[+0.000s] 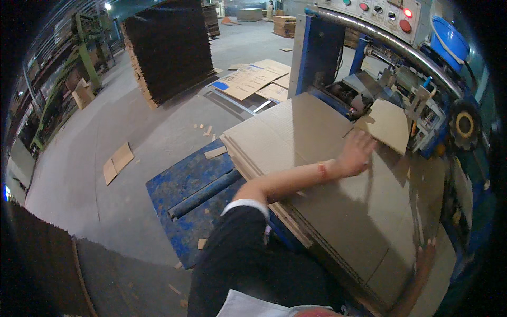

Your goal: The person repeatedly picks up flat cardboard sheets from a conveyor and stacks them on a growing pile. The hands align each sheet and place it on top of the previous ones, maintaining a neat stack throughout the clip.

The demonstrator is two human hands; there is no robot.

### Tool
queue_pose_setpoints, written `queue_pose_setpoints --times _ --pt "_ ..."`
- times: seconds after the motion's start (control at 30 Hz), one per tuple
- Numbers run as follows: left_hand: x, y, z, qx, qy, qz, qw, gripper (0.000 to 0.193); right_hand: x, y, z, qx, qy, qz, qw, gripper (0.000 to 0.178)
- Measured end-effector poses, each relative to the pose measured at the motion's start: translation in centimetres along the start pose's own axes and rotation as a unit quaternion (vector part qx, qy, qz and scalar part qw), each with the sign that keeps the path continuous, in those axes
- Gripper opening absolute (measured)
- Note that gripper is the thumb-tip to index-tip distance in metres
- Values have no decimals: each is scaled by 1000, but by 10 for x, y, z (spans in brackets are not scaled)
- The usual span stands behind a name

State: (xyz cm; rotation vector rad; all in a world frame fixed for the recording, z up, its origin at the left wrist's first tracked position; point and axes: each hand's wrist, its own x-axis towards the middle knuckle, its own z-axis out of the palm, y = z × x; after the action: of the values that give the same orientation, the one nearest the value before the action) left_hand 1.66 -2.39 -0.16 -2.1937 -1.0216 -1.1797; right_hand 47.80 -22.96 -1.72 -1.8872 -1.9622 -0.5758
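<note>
A stack of large brown cardboard sheets (317, 201) lies in front of me, creased and cut with slots. My left hand (358, 154) is over the top sheet, palm down and slightly blurred. Its fingers are loosely bent and apart, and I see nothing held in them. Just beyond it, a paler cardboard flap (388, 127) sticks up at the machine's feed side. Low on the right, my right hand (425, 256) rests along the right part of the cardboard with its fingers stretched out; shade hides part of the palm.
A blue machine (322, 58) with a control panel (377, 13), a steel bar (391, 39) and a black handwheel (465, 124) stands ahead and right. A blue bucket (449, 45) hangs there. Left are a blue platform (185, 185), a tall dark cardboard stack (169, 50) and floor scraps (119, 162).
</note>
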Motion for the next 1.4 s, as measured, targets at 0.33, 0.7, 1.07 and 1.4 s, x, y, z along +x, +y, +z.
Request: queue_pose_setpoints --times 0.33,0.7,1.07,1.4 --pt "-156 -87 -154 110 -134 -487 856 78 -119 -33 -71 0 36 270 962 48" --pt "-157 -91 -145 143 -26 -525 838 71 -200 40 -40 -119 7 505 855 56" --pt "-49 -100 -211 -185 107 -429 877 60 -158 14 -54 -119 155 460 867 55" --pt "-9 -146 -214 -357 341 -381 782 52 -159 38 -61 177 571 453 661 52"
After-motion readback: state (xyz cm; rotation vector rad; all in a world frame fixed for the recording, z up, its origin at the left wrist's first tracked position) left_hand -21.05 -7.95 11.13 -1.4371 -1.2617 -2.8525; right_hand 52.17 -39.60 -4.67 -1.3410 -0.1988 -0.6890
